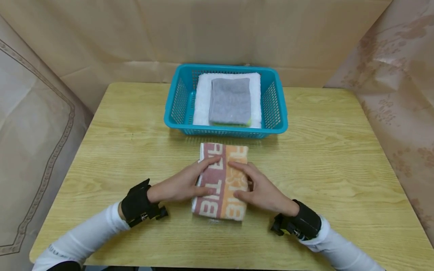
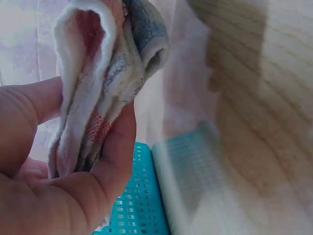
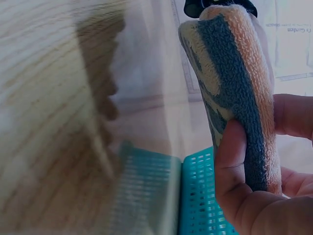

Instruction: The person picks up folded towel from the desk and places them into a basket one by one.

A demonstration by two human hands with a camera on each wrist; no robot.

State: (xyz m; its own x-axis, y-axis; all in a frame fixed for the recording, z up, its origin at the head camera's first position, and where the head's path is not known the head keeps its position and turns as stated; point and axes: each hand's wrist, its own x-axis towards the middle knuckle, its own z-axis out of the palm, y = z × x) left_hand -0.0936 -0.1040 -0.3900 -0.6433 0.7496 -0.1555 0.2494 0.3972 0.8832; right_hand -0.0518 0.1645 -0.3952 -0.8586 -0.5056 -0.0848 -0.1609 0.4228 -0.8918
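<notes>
A folded towel (image 1: 217,205), maroon and orange with pale lettering, is held between both hands in front of the basket. My left hand (image 1: 181,184) grips its left edge, thumb and fingertips over the top face. On the opposite edge, my right hand (image 1: 264,188) holds it the same way. The left wrist view shows the towel's looped white folds (image 2: 73,112) between thumb and fingers. In the right wrist view its thick edge (image 3: 239,88), blue and orange there, sits in the pinch of the right hand (image 3: 264,210), with fingers on both faces.
A blue plastic basket (image 1: 225,131) stands at the back middle of the wooden table (image 1: 332,158). Inside it lie a folded white towel (image 1: 202,99) and, on top, a smaller folded grey cloth (image 1: 231,101). Cloth drapes (image 1: 217,30) hang behind and at both sides.
</notes>
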